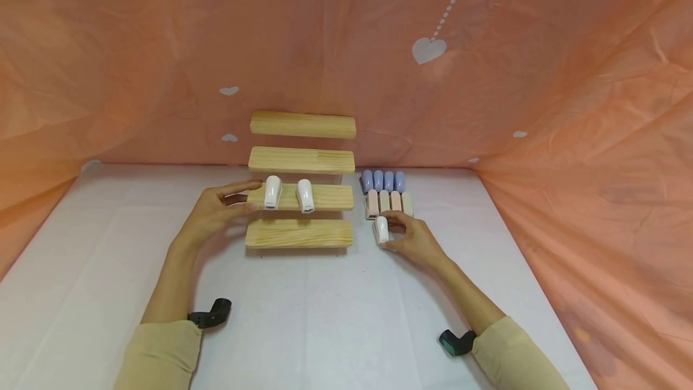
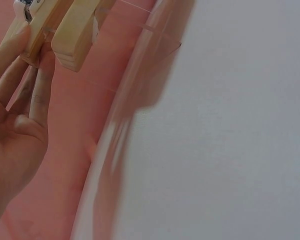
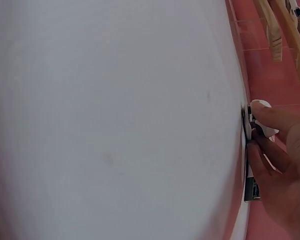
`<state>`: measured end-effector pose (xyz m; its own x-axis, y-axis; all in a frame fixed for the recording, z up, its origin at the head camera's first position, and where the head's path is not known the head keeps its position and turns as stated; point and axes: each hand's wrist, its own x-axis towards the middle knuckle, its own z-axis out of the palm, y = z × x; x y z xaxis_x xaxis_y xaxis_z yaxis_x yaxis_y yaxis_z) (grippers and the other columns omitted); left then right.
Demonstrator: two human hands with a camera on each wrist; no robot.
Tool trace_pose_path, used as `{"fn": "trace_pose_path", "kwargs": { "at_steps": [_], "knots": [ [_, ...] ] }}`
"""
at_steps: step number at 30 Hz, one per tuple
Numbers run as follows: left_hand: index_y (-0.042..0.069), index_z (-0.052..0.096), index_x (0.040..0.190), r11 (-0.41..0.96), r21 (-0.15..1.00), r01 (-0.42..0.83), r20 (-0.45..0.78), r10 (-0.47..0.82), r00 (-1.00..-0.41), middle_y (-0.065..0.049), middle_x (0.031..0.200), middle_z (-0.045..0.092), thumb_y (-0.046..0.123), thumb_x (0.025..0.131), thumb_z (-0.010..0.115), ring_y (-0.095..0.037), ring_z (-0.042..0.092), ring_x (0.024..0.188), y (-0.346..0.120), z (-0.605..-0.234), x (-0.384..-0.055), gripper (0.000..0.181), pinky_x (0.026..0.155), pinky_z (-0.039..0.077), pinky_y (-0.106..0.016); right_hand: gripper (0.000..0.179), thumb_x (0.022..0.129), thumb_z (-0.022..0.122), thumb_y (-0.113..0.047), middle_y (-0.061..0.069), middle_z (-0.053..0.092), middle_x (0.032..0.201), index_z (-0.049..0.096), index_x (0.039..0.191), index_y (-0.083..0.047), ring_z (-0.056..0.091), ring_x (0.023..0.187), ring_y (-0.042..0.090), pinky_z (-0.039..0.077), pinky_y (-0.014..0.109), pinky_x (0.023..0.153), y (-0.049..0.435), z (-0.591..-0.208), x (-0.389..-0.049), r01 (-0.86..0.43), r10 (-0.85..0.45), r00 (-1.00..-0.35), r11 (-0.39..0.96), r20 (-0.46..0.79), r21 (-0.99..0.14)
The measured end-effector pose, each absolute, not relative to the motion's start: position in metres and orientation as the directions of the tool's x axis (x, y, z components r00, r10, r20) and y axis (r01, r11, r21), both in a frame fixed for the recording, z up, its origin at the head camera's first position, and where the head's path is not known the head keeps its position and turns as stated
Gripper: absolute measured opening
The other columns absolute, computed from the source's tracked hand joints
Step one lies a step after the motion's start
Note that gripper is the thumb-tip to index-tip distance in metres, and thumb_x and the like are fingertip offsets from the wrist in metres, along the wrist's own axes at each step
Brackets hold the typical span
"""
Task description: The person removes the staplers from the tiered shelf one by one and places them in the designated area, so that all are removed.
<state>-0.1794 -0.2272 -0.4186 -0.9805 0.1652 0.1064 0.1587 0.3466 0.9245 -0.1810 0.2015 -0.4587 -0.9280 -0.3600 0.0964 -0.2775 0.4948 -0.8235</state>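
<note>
A wooden tiered rack has several pale boards, one above another. My left hand [image 1: 212,212] grips the left end of the second board from the bottom [image 1: 287,197]; in the left wrist view, its thumb and fingers [image 2: 40,102] lie on either side of the wood. Two white mini staplers, one at the left [image 1: 272,191] and one near the middle [image 1: 305,195], stand on that board. To the right of the rack, my right hand [image 1: 415,241] pinches another white mini stapler [image 1: 381,230] at the table, its thumb [image 3: 275,116] on the stapler's side in the right wrist view.
Behind the right hand stand a row of purple staplers [image 1: 383,180] and a row of pink and cream ones [image 1: 384,202]. The bottom board [image 1: 299,234] is nearest me. White cloth [image 1: 325,318] covers the table, and an orange sheet [image 1: 303,35] hangs behind and at both sides.
</note>
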Motion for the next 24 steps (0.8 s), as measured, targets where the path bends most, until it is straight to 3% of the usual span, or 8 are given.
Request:
{"fn": "trace_pose_path", "kwargs": {
  "at_steps": [13,21,24],
  "knots": [
    [0.009,0.061,0.137,0.295,0.943,0.156,0.105,0.179,-0.978,0.003,0.134,0.061,0.025,0.090,0.076,-0.016,0.056,0.112,-0.228,-0.419,-0.180,0.051,0.089,0.050,-0.017,0.067,0.075,0.083,0.004,0.022,0.062,0.126,0.054,0.136,0.003,0.062,0.115,0.036,0.051,0.039,0.099,0.203,-0.461,-0.181,-0.279,-0.364,-0.927,0.494,0.096,-0.823],
    [0.009,0.062,0.136,0.293,0.944,0.151,0.102,0.175,-0.979,0.005,0.132,0.061,0.025,0.090,0.077,-0.015,0.056,0.111,-0.228,-0.420,-0.181,0.051,0.089,0.049,-0.016,0.060,0.076,0.082,0.005,0.019,0.065,0.121,0.058,0.131,0.003,0.064,0.112,0.034,0.051,0.038,0.099,0.207,-0.455,-0.181,-0.321,-0.342,-0.924,0.451,0.171,-0.833],
    [0.009,0.062,0.136,0.294,0.943,0.153,0.105,0.175,-0.979,0.007,0.130,0.062,0.025,0.089,0.077,-0.014,0.056,0.111,-0.228,-0.420,-0.180,0.051,0.089,0.049,-0.015,0.056,0.078,0.080,0.008,0.024,0.065,0.121,0.058,0.130,0.008,0.063,0.113,0.039,0.050,0.043,0.100,0.203,-0.442,-0.178,-0.334,-0.335,-0.920,0.407,0.201,-0.850]
  ]
}}
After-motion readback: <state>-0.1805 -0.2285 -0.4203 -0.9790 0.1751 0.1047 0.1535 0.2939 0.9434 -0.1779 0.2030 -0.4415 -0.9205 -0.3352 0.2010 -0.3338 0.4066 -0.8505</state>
